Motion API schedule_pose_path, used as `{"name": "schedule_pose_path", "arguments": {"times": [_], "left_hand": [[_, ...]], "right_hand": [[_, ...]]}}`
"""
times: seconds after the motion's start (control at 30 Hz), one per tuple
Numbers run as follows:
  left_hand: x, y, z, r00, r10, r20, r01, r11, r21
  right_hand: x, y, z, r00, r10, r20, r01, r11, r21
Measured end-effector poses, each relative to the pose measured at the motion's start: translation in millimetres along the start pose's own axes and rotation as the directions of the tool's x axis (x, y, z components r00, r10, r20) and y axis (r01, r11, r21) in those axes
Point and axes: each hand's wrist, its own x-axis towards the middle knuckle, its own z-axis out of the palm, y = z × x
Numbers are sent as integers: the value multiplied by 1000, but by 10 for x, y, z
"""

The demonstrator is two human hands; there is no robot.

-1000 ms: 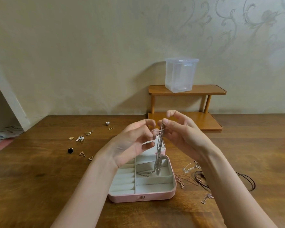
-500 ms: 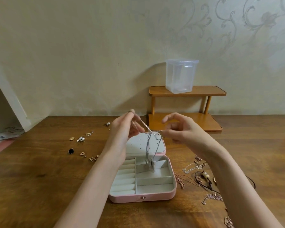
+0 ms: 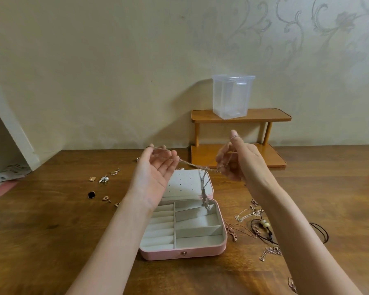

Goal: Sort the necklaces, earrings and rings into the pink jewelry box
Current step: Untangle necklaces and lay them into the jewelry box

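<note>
Both hands, left hand (image 3: 152, 173) palm-up with relaxed fingers and right hand (image 3: 241, 161) with curled fingers, stretch 1 silver necklace (image 3: 193, 166) above the open pink jewelry box (image 3: 182, 253), its tangled middle hanging into a compartment.

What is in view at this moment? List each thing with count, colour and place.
jewelry box: one, pink, grey-lined, open, table centre.
silver necklace: one, stretched between both hands, loop hanging over the box's back right compartment.
earrings: several, gold, silver, black, left of the box.
necklaces: several, rose gold and black cord, right of the box.
container: one, clear plastic, on the shelf.
shelf: one, orange wood, against the wall.
table: one, brown wood.
left hand: palm up, chain over the fingers.
right hand: holds the chain.
</note>
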Motion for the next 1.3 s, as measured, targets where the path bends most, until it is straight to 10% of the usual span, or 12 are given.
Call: {"name": "schedule_pose_path", "arguments": {"times": [0.23,0.4,0.57,0.7,0.87,1.03,1.3], "left_hand": [[-54,146,-11,987,153,44,-159,961,224],[-133,146,20,991,52,122,-116,783,611],[-96,337,-16,966,-137,218,48,928,370],[-149,438,-43,966,-15,258,-4,997,71],[-286,480,4,970,108,216,-134,985,109],[-343,580,149,957,117,267,-207,918,339],[-377,785,656,939,-14,343,-239,688,685]], "right_hand": [[23,-11,-47,989,121,85,-139,957,256],[67,-9,51,979,-157,-127,140,981,-132],[106,-80,-31,998,62,0,-62,989,-134],[122,-85,-166,975,172,139,-205,940,272],[89,-161,-163,996,73,49,-87,777,623],[24,-273,-109,1000,-9,-26,18,934,356],[-80,-338,-20,965,-75,250,115,982,-151]]}}
